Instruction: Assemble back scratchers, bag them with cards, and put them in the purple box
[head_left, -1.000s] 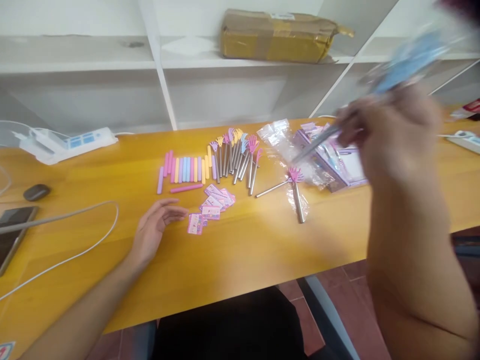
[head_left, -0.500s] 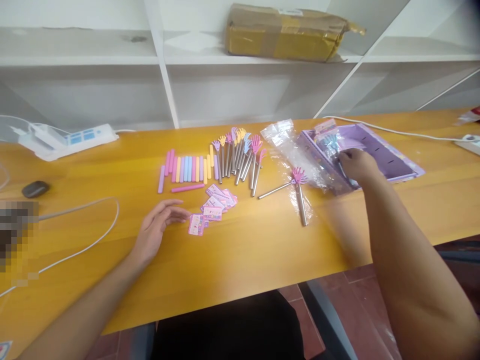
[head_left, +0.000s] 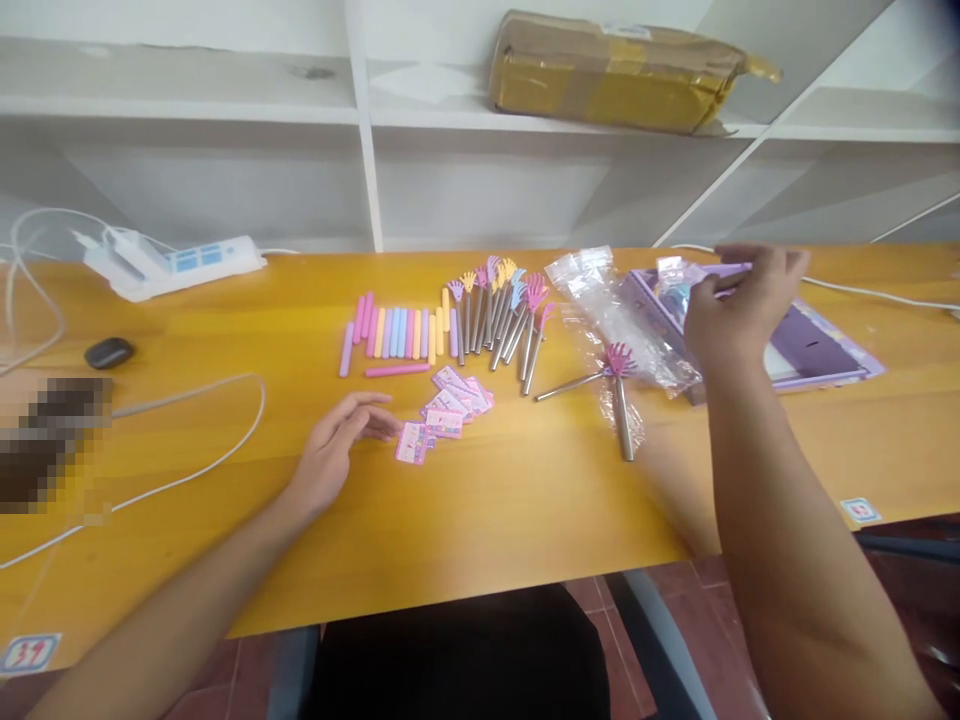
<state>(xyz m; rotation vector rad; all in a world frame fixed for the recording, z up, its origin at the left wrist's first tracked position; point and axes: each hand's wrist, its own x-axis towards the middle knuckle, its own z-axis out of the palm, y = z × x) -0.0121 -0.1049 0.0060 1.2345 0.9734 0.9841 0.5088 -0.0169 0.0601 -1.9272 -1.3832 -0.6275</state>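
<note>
Here's the purple box (head_left: 810, 330), far to the right on the tabletop (head_left: 487, 530), and the right hand (head_left: 739, 310) is directly over it, fingers bent above the near left part. The left hand (head_left: 337, 440) is well apart from it, fingers loosely curled with nothing in them, tips just beside the nearest of the scattered pink cards (head_left: 444, 423). Between the hands: a fan of metal sticks with colored hand-shaped heads (head_left: 535, 290), two more lying crossed nearer the box, and a clear plastic bag (head_left: 600, 300) against the box's left side.

What the right hand grips, if anything, I can't tell; its own back and wrist cover that, plus part of the box. Something bluish inside stays blurry. A pixelated patch masks the left edge.

Pastel rods (head_left: 396, 333) line up behind the cards on yellow wood; a white power strip (head_left: 214, 260) sits back left. Behind, a taped parcel (head_left: 600, 80) on white shelving (head_left: 420, 118); below, reddish floor tiles (head_left: 727, 610).
</note>
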